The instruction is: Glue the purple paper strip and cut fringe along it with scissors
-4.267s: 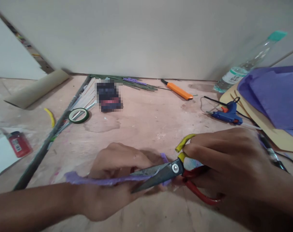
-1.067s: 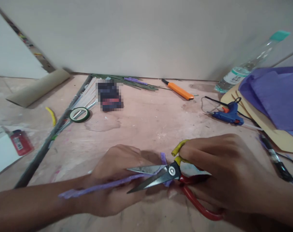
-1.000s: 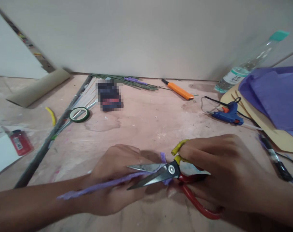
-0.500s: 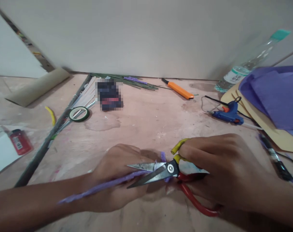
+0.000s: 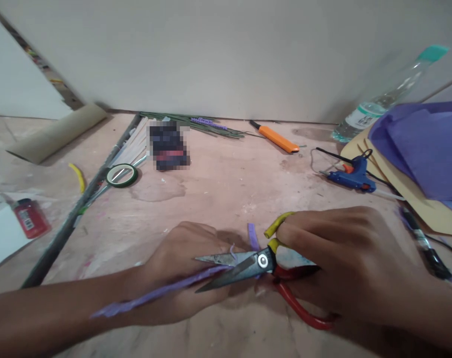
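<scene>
My right hand [image 5: 345,263] is closed around the scissors [image 5: 244,268], which have one yellow and one red handle. Their blades point left and stand partly apart, in front of my left hand [image 5: 184,248]. That hand is closed on a narrow purple paper strip [image 5: 162,288], though its fingertips are mostly hidden behind the blades. One length of the strip trails back over my left wrist and forearm, and it passes between the blades. A short purple end [image 5: 252,236] sticks up beyond the fingers, and a thin purple curl [image 5: 233,252] lies at the upper blade.
Farther back are a roll of green tape [image 5: 122,175], a pixelated dark object [image 5: 169,146], green stems [image 5: 222,130] and an orange cutter [image 5: 278,139]. On the right are a blue glue gun [image 5: 350,179], a bottle [image 5: 375,107], purple sheets [image 5: 427,154] and a marker [image 5: 427,246]. A red lighter [image 5: 32,219] lies left.
The short purple end rises a little higher, and a small curl now shows over the upper blade. The red handle has shifted slightly up and left. Both hands stay nearly in place.
</scene>
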`<state>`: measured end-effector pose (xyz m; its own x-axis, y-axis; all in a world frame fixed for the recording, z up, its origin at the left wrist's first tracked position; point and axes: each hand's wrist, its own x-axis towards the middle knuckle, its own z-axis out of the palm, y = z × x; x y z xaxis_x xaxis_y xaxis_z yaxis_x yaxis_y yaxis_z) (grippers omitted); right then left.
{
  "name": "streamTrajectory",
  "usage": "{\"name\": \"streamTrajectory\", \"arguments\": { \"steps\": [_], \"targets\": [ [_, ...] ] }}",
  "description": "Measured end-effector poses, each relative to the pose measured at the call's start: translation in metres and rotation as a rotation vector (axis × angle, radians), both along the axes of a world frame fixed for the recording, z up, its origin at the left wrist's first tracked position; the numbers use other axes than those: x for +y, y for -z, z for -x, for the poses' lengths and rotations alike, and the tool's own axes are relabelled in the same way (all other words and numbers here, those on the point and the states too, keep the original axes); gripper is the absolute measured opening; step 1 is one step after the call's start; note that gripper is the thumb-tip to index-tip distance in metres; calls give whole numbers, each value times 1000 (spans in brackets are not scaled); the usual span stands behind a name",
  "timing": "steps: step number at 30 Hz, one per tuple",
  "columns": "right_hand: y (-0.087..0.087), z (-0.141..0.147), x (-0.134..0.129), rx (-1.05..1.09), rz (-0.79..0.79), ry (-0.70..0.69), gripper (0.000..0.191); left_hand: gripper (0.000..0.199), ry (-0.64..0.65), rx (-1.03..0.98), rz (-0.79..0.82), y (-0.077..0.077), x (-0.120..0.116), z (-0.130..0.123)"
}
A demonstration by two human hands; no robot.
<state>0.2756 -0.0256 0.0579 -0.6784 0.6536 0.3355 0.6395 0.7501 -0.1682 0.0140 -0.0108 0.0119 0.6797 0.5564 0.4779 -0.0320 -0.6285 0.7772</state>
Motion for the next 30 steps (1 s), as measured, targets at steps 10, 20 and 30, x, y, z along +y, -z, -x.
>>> {"name": "streamTrajectory", "arguments": {
  "steps": [10, 20, 30],
  "targets": [
    [0, -1, -1, 16, -47, -37, 30, 15, -30, 42, 36, -1, -2, 0],
    [0, -5, -1, -25, -31, -60, 35, 18, -6, -9, 74, 2, 1, -2],
    [1, -7, 4, 27, -19, -32, 39, 23, -26, -40, 266, -11, -2, -6]
  ]
}}
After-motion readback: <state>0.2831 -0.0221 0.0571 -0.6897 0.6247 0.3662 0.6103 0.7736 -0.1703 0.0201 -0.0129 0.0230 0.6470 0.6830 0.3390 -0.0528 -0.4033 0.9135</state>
